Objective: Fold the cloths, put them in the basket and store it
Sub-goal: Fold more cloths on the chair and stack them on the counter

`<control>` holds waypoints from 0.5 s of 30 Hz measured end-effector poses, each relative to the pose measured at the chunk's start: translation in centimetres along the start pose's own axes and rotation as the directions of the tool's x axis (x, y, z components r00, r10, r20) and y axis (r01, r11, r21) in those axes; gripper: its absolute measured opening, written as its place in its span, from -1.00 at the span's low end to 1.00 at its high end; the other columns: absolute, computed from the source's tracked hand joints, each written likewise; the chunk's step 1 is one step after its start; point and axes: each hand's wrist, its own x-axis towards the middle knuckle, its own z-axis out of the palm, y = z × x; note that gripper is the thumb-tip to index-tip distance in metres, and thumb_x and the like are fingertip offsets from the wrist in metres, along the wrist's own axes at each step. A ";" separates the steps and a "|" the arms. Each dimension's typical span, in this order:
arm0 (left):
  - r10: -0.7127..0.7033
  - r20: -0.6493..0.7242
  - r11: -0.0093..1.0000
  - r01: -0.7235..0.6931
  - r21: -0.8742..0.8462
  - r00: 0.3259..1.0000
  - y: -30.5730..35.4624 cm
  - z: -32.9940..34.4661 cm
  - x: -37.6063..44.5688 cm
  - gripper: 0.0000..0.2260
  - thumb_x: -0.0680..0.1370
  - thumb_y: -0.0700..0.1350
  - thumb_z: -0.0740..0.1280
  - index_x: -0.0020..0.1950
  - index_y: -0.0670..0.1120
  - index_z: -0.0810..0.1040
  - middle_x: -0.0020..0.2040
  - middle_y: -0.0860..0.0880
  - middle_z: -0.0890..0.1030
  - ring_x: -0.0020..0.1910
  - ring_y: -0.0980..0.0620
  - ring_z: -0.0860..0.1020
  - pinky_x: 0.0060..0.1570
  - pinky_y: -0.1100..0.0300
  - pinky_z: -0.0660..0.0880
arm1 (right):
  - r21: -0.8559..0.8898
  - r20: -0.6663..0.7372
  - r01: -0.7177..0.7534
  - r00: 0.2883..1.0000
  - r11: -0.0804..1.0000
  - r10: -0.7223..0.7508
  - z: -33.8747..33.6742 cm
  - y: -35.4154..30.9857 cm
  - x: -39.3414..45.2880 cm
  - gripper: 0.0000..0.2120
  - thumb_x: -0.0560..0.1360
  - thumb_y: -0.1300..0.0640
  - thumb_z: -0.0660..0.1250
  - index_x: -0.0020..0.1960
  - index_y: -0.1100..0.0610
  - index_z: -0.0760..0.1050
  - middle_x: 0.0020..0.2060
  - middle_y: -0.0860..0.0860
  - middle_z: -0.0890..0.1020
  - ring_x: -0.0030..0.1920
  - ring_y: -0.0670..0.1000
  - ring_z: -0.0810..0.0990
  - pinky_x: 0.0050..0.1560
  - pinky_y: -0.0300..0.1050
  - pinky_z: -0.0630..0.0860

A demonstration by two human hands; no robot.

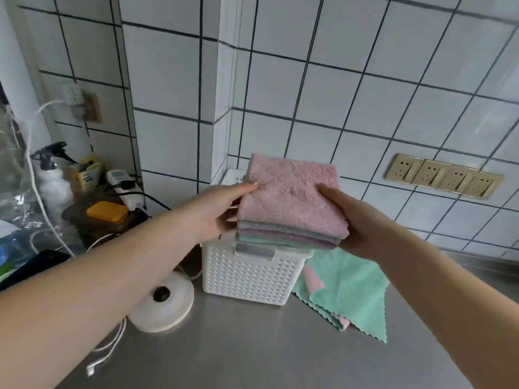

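While both hands gripped it from either side, the stack of folded cloths [292,203] hung in the air just above the white basket [247,276], pink cloth on top, grey, purple and green layers beneath. The left hand [222,211] had its fingers [247,186] laid over the stack's left edge and clamped there; the right hand [356,220] pinched the right edge, thumb on top. The basket stood on the steel surface [252,346] close to the tiled wall corner. Just right of it, touching its side, lay loose green cloths [348,290] with a pink one [313,282] peeking out between them, unfolded. Left of the basket sat a round white base [165,304] with white cables [106,349] trailing near. Farther left crowded a spray bottle [53,175], a power strip [132,197] and an orange lid [106,211]. A row of wall sockets [443,175] was set in the tiles at far right.
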 end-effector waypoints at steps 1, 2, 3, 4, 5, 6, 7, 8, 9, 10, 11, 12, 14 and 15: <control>-0.008 -0.019 1.000 0.008 0.007 1.000 1.0 -0.1 2.1 -0.42 0.30 0.02 0.52 0.24 -0.20 0.53 0.19 -0.20 0.59 0.21 -0.17 0.53 0.28 -0.12 0.41 | 0.016 -0.010 0.006 1.000 1.000 -0.006 0.1 -0.9 2.1 -0.52 0.42 -0.04 0.39 0.23 0.21 0.48 0.14 0.15 0.62 0.16 0.14 0.59 0.28 0.09 0.45; -0.018 -0.046 1.000 0.019 0.016 0.999 1.6 -0.3 3.8 -0.55 0.39 -0.02 0.46 0.21 -0.19 0.54 0.13 -0.20 0.61 0.17 -0.16 0.56 0.26 -0.10 0.43 | 0.032 -0.016 0.008 1.000 0.999 -0.008 0.0 -1.4 3.8 -0.52 0.42 -0.04 0.39 0.24 0.21 0.48 0.14 0.16 0.62 0.16 0.14 0.59 0.26 0.08 0.46; -0.028 -0.075 0.999 0.031 0.033 0.997 2.3 -0.3 5.7 -0.69 0.46 -0.06 0.41 0.14 -0.18 0.57 0.04 -0.19 0.64 0.10 -0.14 0.58 0.22 -0.06 0.46 | 0.037 -0.025 0.008 1.000 0.999 -0.008 0.1 -1.9 5.9 -0.54 0.44 -0.03 0.39 0.23 0.20 0.48 0.12 0.16 0.63 0.14 0.14 0.61 0.24 0.07 0.48; -0.046 -0.089 0.998 0.050 0.039 0.995 2.5 -0.6 7.7 -0.81 0.49 -0.09 0.37 0.04 -0.16 0.58 -0.07 -0.16 0.65 0.02 -0.12 0.60 0.16 -0.01 0.50 | 0.051 -0.034 -0.003 0.999 0.999 0.004 0.1 -2.1 8.2 -0.58 0.46 -0.02 0.37 0.21 0.20 0.50 0.11 0.15 0.64 0.12 0.13 0.62 0.21 0.06 0.50; -0.065 -0.096 0.997 0.069 0.046 0.993 2.7 -0.8 9.3 -0.89 0.51 -0.11 0.34 -0.05 -0.14 0.57 -0.16 -0.13 0.64 -0.07 -0.08 0.61 0.06 0.02 0.52 | 0.052 -0.048 -0.009 0.999 0.999 0.011 0.3 -2.2 10.0 -0.63 0.48 -0.01 0.35 0.19 0.20 0.51 0.09 0.14 0.65 0.10 0.12 0.63 0.17 0.04 0.52; -0.089 -0.108 0.994 0.096 0.052 0.990 2.5 -1.2 11.3 -0.91 0.53 -0.13 0.32 -0.11 -0.13 0.56 -0.24 -0.11 0.64 -0.17 -0.06 0.61 -0.04 0.06 0.55 | 0.058 -0.066 -0.027 0.997 0.998 0.031 0.3 -1.9 12.3 -0.66 0.50 -0.01 0.33 0.17 0.19 0.52 0.07 0.14 0.66 0.08 0.11 0.64 0.13 0.03 0.55; -0.104 -0.123 0.992 0.111 0.055 0.987 2.5 -1.3 12.6 -0.89 0.54 -0.13 0.30 -0.15 -0.12 0.56 -0.27 -0.10 0.64 -0.25 -0.04 0.61 -0.14 0.11 0.56 | 0.058 -0.085 -0.044 0.995 0.997 0.049 0.4 -1.7 14.1 -0.67 0.51 -0.02 0.32 0.16 0.18 0.53 0.05 0.14 0.67 0.06 0.12 0.65 0.08 0.04 0.57; -0.116 -0.152 0.990 0.126 0.060 0.982 2.4 -1.7 14.6 -0.87 0.54 -0.12 0.30 -0.16 -0.12 0.57 -0.27 -0.10 0.64 -0.28 -0.03 0.61 -0.20 0.14 0.57 | 0.067 -0.103 -0.069 0.992 0.995 0.075 0.4 -1.2 16.5 -0.67 0.52 -0.02 0.32 0.16 0.18 0.53 0.04 0.14 0.67 0.06 0.13 0.65 0.07 0.05 0.57; -0.121 -0.179 0.988 0.136 0.075 0.976 2.1 -1.9 15.9 -0.85 0.55 -0.08 0.30 -0.15 -0.12 0.57 -0.23 -0.10 0.64 -0.26 -0.04 0.61 -0.17 0.13 0.57 | 0.070 -0.127 -0.084 0.988 0.994 0.093 0.4 -0.7 18.2 -0.67 0.52 -0.03 0.31 0.16 0.18 0.53 0.04 0.14 0.67 0.06 0.14 0.65 0.10 0.08 0.57; -0.130 -0.206 0.983 0.153 0.101 0.970 1.7 -2.1 17.1 -0.83 0.55 -0.03 0.31 -0.10 -0.11 0.58 -0.16 -0.12 0.65 -0.19 -0.05 0.61 -0.06 0.10 0.56 | 0.067 -0.157 -0.103 0.981 0.992 0.112 0.4 -0.1 19.7 -0.67 0.52 -0.04 0.30 0.17 0.16 0.53 0.04 0.14 0.67 0.07 0.14 0.64 0.13 0.12 0.55; -0.138 -0.237 0.977 0.172 0.129 0.962 1.1 -2.5 18.6 -0.79 0.54 0.02 0.32 0.01 -0.11 0.58 -0.04 -0.14 0.64 -0.07 -0.07 0.61 0.09 0.04 0.53 | 0.067 -0.186 -0.126 0.973 0.990 0.137 0.5 0.6 21.4 -0.67 0.52 -0.05 0.30 0.18 0.13 0.52 0.04 0.13 0.67 0.07 0.14 0.64 0.15 0.15 0.53; -0.145 -0.264 0.969 0.191 0.158 0.953 0.3 -3.0 19.9 -0.70 0.52 0.06 0.33 0.14 -0.11 0.56 0.09 -0.15 0.61 0.07 -0.09 0.58 0.21 0.00 0.47 | 0.066 -0.213 -0.154 0.963 0.986 0.164 0.6 1.3 22.8 -0.69 0.51 -0.05 0.29 0.16 0.09 0.52 0.05 0.11 0.67 0.07 0.14 0.64 0.15 0.18 0.53; -0.158 -0.318 0.954 0.228 0.195 0.935 -1.0 -3.7 21.7 -0.56 0.51 0.09 0.33 0.31 -0.12 0.48 0.25 -0.13 0.54 0.23 -0.10 0.51 0.29 -0.01 0.41 | 0.049 -0.254 -0.192 0.947 0.980 0.198 0.8 2.5 24.9 -0.82 0.50 -0.03 0.29 0.03 0.03 0.53 0.06 0.08 0.66 0.08 0.14 0.64 0.14 0.22 0.52; -0.161 -0.341 0.945 0.245 0.219 0.926 -1.6 -4.1 22.6 -0.53 0.51 0.10 0.33 0.34 -0.12 0.45 0.28 -0.12 0.52 0.25 -0.11 0.49 0.30 -0.01 0.40 | 0.046 -0.278 -0.207 0.937 0.977 0.211 0.9 3.2 25.8 -0.83 0.49 -0.04 0.29 -0.02 0.04 0.53 0.06 0.08 0.66 0.08 0.13 0.63 0.15 0.22 0.52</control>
